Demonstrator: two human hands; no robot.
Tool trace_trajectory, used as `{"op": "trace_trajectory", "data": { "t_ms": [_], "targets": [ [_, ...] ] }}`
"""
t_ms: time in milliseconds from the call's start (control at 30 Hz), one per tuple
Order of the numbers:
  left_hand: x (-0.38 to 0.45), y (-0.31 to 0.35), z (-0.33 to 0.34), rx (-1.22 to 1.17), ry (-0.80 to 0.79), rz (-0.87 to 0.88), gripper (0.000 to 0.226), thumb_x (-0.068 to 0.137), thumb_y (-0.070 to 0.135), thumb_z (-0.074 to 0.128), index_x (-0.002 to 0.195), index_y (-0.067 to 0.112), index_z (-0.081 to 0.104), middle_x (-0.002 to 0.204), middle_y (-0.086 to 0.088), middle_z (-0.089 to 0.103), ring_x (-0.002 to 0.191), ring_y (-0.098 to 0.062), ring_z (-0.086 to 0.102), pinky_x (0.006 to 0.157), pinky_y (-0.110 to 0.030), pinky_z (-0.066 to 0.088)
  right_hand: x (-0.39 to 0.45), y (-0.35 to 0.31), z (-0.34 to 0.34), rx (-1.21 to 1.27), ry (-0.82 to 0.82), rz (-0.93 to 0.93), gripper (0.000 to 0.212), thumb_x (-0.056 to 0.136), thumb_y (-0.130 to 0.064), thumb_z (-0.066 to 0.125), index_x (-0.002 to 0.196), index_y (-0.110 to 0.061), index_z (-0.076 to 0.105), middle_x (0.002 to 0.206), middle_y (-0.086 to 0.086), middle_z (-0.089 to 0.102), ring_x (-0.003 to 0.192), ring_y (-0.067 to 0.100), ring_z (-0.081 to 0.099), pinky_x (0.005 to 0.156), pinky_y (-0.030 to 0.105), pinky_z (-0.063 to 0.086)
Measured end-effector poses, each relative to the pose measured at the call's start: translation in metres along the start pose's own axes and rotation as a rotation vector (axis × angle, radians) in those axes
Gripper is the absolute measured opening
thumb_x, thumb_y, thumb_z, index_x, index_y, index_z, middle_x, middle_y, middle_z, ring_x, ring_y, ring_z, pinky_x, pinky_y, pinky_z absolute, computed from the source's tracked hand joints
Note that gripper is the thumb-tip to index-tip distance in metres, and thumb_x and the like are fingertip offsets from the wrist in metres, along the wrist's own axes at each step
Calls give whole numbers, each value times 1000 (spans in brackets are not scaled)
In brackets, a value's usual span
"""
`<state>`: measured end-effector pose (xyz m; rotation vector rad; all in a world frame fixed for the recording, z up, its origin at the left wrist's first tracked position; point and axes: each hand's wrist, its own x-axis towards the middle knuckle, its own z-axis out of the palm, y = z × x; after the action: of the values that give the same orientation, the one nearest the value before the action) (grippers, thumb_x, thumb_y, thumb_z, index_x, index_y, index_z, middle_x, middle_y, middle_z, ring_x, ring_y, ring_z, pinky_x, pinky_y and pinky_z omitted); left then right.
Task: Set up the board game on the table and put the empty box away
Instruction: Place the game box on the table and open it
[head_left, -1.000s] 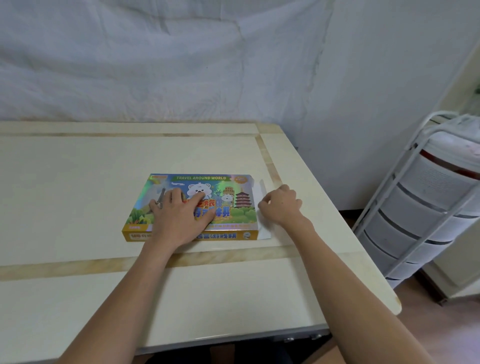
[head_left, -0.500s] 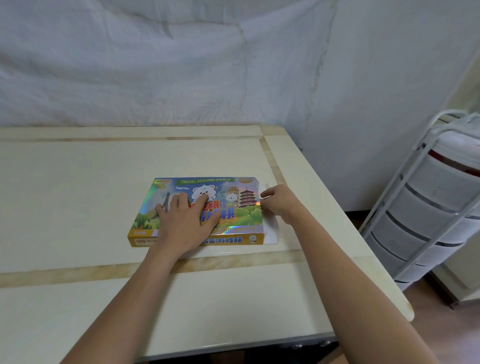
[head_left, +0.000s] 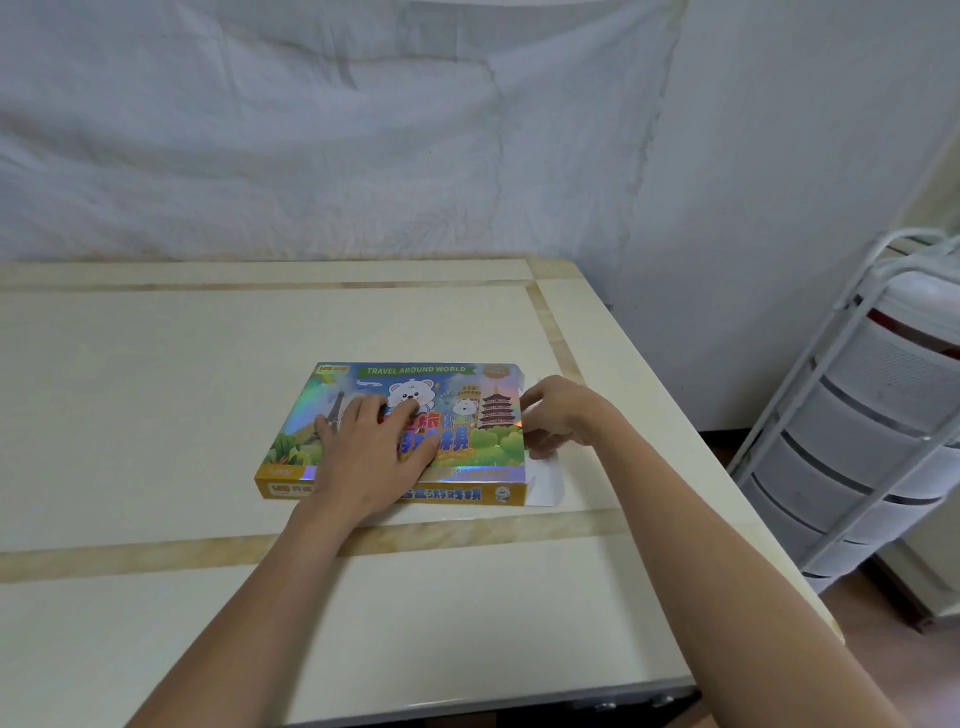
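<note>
Cream tabletop (head_left: 156, 415) with tan inlaid bands fills our view, a wrinkled white sheet (head_left: 311, 130) hanging behind it. Our left hand (head_left: 371, 457) lies flat with fingers spread on the lid of the game box (head_left: 470, 410), pressing it down so it won't slide. Our right hand (head_left: 558, 415), at three o'clock from the box, has its fingers curled at the box's right end, where a white flap (head_left: 545, 480) lies open on the table; whether they pinch anything we cannot tell. We judge we are working that end open to reach the contents. The box sits flat near the table's middle, its short end toward the three o'clock edge. Farther out at three o'clock stands a white drawer cart (head_left: 872, 441), a likely place for the empty box.
</note>
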<state>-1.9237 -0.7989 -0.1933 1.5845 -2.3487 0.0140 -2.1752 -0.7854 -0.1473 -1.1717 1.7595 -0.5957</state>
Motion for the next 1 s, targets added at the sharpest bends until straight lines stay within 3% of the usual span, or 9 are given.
{"op": "trace_trajectory", "data": {
  "t_ms": [133,267,400,500,667,767,1000],
  "targets": [
    [0,0,0,24,-9,-4,79,79,77,11,135,36,48,129,-1,48,127,-24,42,105,-66,28,5,6,2,15,36,9,17,87,2,64,97,15,66,94,27,72,77,35,70,77,42,61],
    [0,-1,0,24,-6,10,76,81,75,13,134,34,48,125,-2,48,123,-26,45,102,-67,30,5,18,11,279,-62,-39,19,91,1,60,105,10,68,107,26,71,93,31,71,93,38,55],
    [-1,-2,3,36,-12,55,71,83,77,11,139,43,37,132,3,46,128,-22,43,103,-66,29,3,22,18,419,-76,-46,15,93,-5,61,102,3,71,97,16,75,83,23,74,80,31,60],
    [-1,-3,2,82,-37,71,83,79,84,-5,145,48,28,145,5,39,137,-22,35,107,-66,24,1,23,20,469,-59,-47,10,92,-3,63,95,1,71,91,15,75,74,20,74,65,26,62],
    [1,-12,-2,69,-120,9,95,69,89,-12,150,50,18,161,5,21,149,-25,15,114,-63,15,0,18,15,453,-29,-29,13,86,2,65,98,7,69,98,20,74,81,26,73,67,33,62],
    [0,-26,-5,96,-133,-5,91,71,88,-6,150,51,20,161,6,21,149,-24,15,115,-61,15,-3,16,6,419,26,-15,12,84,2,67,95,7,69,95,19,74,74,24,72,60,30,60],
    [-5,-67,-24,69,-159,-58,93,67,86,8,145,45,37,155,5,30,145,-20,23,113,-61,20,-6,20,-7,335,204,24,17,82,-7,65,95,3,67,88,16,75,73,24,72,74,34,60]
  ]
}}
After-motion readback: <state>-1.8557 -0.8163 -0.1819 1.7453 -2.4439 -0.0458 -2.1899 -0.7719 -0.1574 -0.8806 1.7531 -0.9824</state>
